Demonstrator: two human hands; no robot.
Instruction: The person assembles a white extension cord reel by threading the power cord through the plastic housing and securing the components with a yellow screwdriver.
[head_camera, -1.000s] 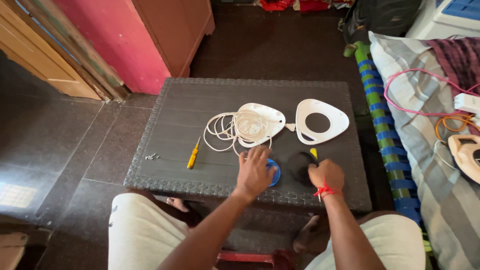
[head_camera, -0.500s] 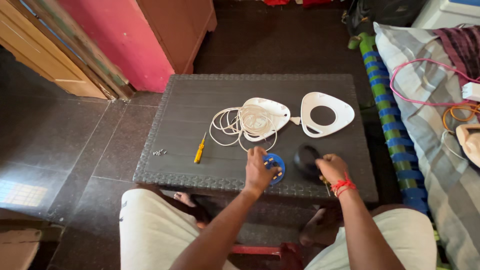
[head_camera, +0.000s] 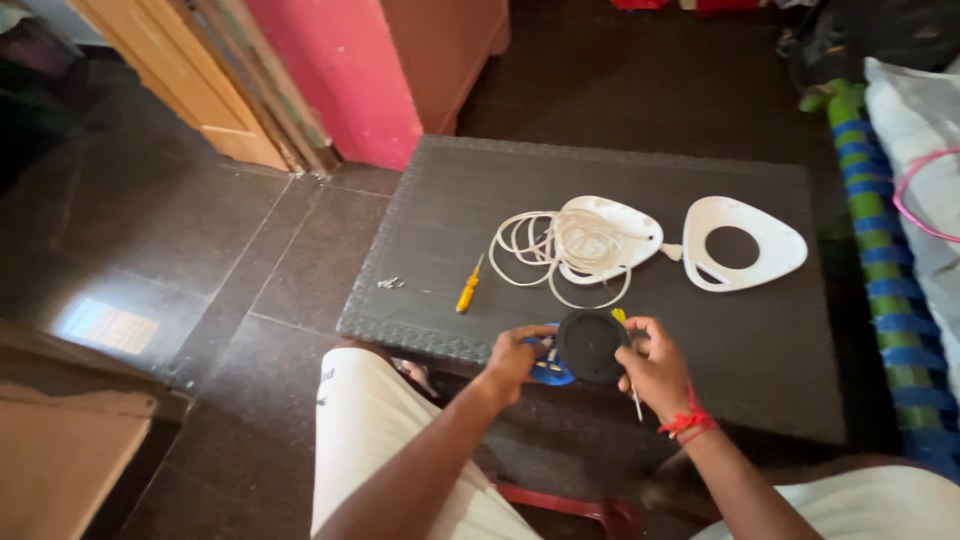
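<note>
black disc: round black disc (head_camera: 590, 345) held up between both hands, just over the near tabletop edge
blue part: blue part (head_camera: 548, 372) under left fingers, touching the disc's left rim
left hand: left hand (head_camera: 515, 358) closed on the blue part and disc edge
right hand: right hand (head_camera: 655, 368) closed on disc's right side, also pinching a thin yellow-handled tool (head_camera: 628, 360) pointing down
beyond hands: coiled white cable (head_camera: 555, 248) on a white shell (head_camera: 615, 228); white ring cover (head_camera: 742, 245) far right
left of hands: yellow screwdriver (head_camera: 468, 288), small screws (head_camera: 389, 283) further left
tabletop: dark woven tabletop (head_camera: 450, 200)
risk: disc probably slips since the right hand shares grip with the tool; loose screws sit near the edge, a knock could drop them
</note>
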